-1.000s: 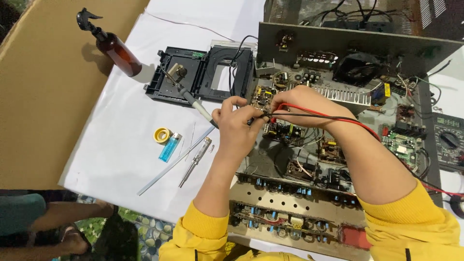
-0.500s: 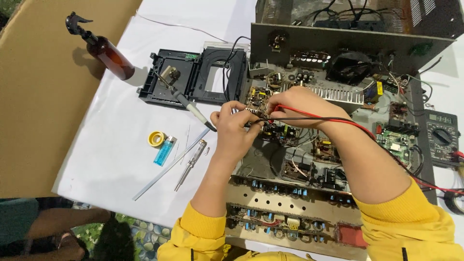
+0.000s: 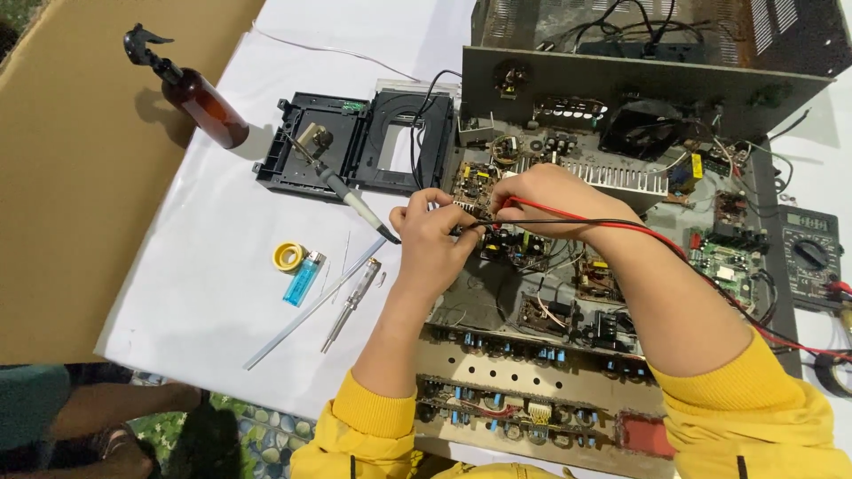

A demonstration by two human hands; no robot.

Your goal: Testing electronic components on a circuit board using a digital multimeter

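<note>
White table [image 3: 204, 293]: hands [image 3: 435, 235] crowd circuit boards [image 3: 524, 248] (tight)

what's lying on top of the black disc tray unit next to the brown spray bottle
A soldering iron lies slantwise across the black disc tray unit, its tip end over the mechanism and its handle reaching onto the white sheet. The iron hides the parts beneath it.

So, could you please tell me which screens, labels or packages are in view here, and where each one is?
Multimeter: at the right edge, beside the open chassis; dark rectangular body, small grey screen on top, round dial below.
Yellow label: small rectangle on a part inside the chassis, right of the finned heatsink.
Packages: none seen.
</note>
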